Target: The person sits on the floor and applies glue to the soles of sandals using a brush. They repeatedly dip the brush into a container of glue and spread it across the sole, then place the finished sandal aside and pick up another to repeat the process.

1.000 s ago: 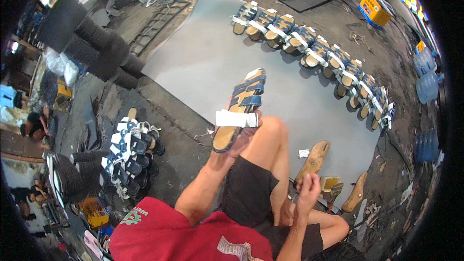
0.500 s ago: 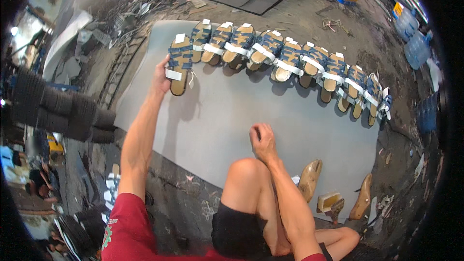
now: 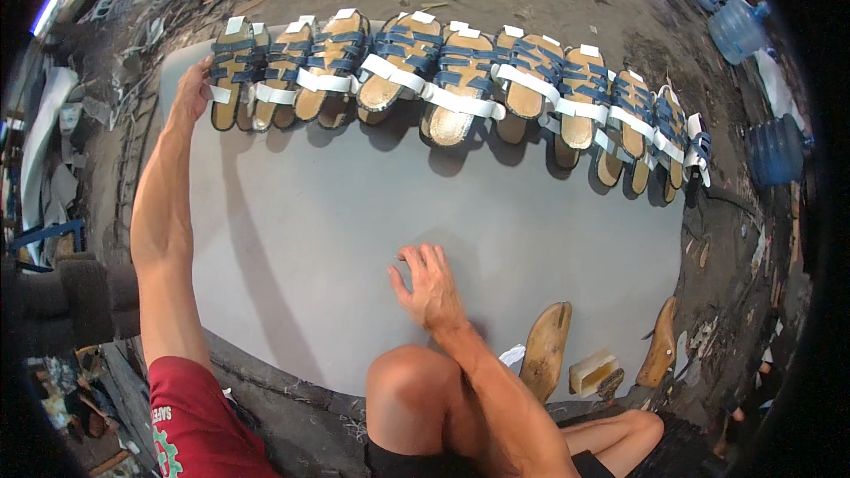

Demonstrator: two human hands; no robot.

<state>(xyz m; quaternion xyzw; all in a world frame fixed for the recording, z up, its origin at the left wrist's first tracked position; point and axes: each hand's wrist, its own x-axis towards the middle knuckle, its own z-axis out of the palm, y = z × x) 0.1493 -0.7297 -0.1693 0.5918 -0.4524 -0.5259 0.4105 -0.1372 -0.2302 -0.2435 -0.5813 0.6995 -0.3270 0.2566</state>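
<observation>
My left hand [image 3: 191, 90] is closed on the left edge of a sandal [image 3: 232, 73] with a tan insole, dark blue straps and white tabs. This sandal stands at the left end of a curved row of similar sandals [image 3: 465, 80], close against its neighbour. My right hand [image 3: 429, 290] hangs above the grey mat [image 3: 354, 204] beyond my knee, its fingers spread and nothing in them. Near my right forearm lies a wooden shoe last [image 3: 545, 350], and farther right a second wooden last [image 3: 660, 345].
Between the lasts sits a pale yellow block [image 3: 595, 372] with a small dark object against it. Large blue water bottles [image 3: 739, 28] stand at the far right. Dark stacked pieces [image 3: 88, 301] are at the left, and scraps [image 3: 150, 44] litter the floor past the mat's left edge.
My left hand has carried the sandal from in front of the row to its left end. My right hand's fingers have spread from a curl. The view has shifted.
</observation>
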